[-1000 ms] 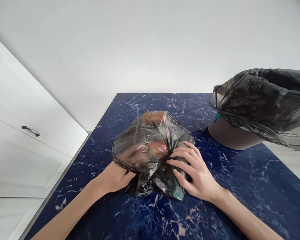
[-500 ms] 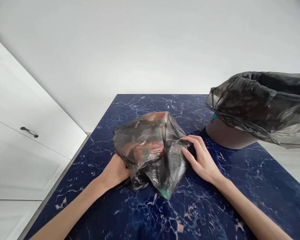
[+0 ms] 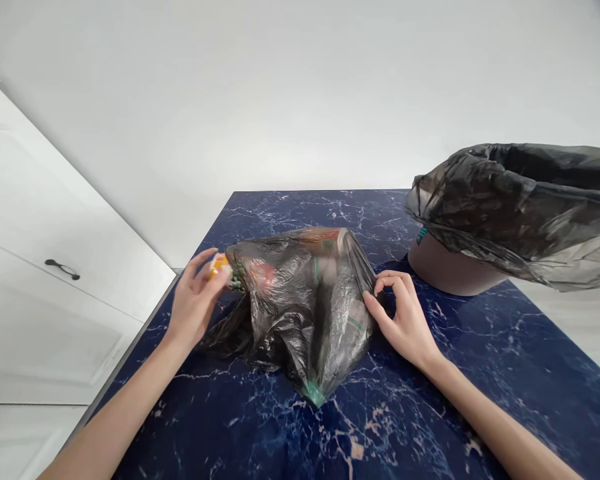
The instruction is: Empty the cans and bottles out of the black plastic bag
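Note:
A filled, half see-through black plastic bag (image 3: 305, 307) lies in the middle of the dark blue marbled tabletop (image 3: 430, 400), coloured packages showing through it. My left hand (image 3: 196, 303) is at the bag's left end, its fingers closed on a small orange and yellow item (image 3: 219, 265) at the bag's mouth. On the bag's right side my right hand (image 3: 405, 319) pinches the plastic between thumb and fingers.
A brown bin (image 3: 450, 270) lined with a black bag (image 3: 520, 207) stands at the table's right rear. A white cabinet with a dark handle (image 3: 62, 269) runs along the left. A plain white wall lies behind.
My left hand came out from under the bag's lower left and rose to its left end, now gripping an orange item. The bag shifted and flattened; my right hand slid to its right edge.

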{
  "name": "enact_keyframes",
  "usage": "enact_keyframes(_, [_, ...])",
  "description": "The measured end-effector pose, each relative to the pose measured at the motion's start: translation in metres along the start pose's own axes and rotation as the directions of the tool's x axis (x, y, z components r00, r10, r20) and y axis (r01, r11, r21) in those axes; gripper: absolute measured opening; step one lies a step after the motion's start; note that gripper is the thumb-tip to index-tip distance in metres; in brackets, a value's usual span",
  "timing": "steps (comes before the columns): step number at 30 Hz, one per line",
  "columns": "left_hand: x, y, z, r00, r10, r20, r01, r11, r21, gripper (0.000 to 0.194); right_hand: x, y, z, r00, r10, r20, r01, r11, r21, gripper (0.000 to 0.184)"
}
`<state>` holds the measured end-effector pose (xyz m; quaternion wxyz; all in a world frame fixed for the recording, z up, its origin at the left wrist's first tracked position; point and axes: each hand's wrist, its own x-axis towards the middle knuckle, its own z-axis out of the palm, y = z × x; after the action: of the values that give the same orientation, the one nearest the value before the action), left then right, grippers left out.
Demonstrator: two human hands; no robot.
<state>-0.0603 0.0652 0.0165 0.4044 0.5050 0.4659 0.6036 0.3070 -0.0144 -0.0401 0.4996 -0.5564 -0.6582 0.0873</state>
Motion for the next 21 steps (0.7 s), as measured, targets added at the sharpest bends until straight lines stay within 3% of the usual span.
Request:
enact_keyframes(3, [0.017,0.004,-0.011,0.985,0.083,-0.155,-0.086,0.996,-0.017,0.061,0.001,0.001,0.000,1.000,0.000,-0.005,0.000,1.000,0.011,0.018])
enact_keyframes(8, [0.030,0.009,-0.027,0.905,0.270,-0.328,-0.248,0.963,0.108,0.073,0.000,0.002,0.000,1.000,-0.002,0.002,0.002,1.000,0.015,0.018])
enact_keyframes(14, [0.025,0.003,-0.030,0.858,0.451,-0.245,-0.321,0.844,0.430,0.074,-0.001,0.003,0.000,1.000,0.000,0.002,0.000,1.000,0.011,0.017])
enact_keyframes(21, [0.026,-0.010,-0.036,0.905,0.373,-0.207,-0.230,0.835,0.500,0.075,-0.001,0.002,0.000,1.000,0.003,0.004,-0.003,1.000,0.017,0.017])
